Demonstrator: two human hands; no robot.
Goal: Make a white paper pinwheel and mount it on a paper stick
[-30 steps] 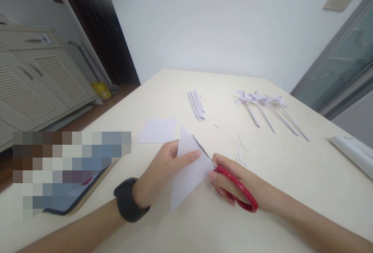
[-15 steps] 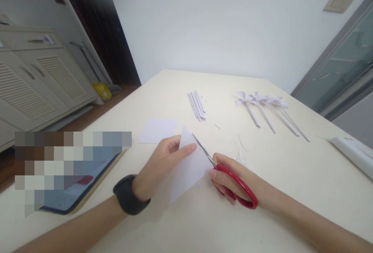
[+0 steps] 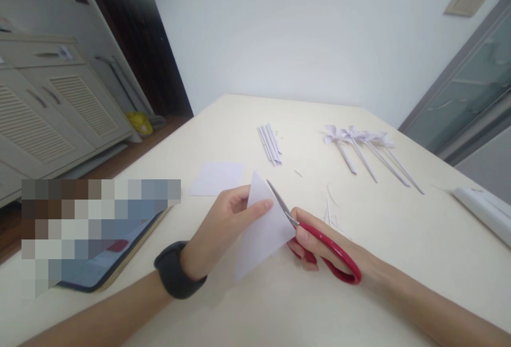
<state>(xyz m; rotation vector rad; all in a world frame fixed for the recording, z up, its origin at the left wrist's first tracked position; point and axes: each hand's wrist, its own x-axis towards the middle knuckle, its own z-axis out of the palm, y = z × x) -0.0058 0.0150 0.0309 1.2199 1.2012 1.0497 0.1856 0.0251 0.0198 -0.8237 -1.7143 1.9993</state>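
Observation:
Pinched between the thumb and fingers of my left hand [image 3: 235,214] is a white sheet of paper [image 3: 263,235], held up with one corner pointing away from me. A black band [image 3: 179,270] circles my left wrist. My right hand [image 3: 319,235] grips red-handled scissors [image 3: 331,251], fingers through the loops. Their metal blades lie along the right edge of the paper, tips near its upper corner. Beyond my left hand a white paper sheet [image 3: 217,176] lies flat on the table. Thin paper strips [image 3: 330,211] lie just past my right hand.
Rolled paper sticks [image 3: 269,145] lie at the middle of the table [image 3: 303,310]. Several paper pinwheels [image 3: 359,137] on sticks lie at the right. A tablet [image 3: 99,275], partly pixelated, is at the left. A white object [image 3: 483,208] sits at the right edge.
My right hand and the scissors have turned slightly, and the handles look wider apart. The paper has shifted a little to the right in my left hand.

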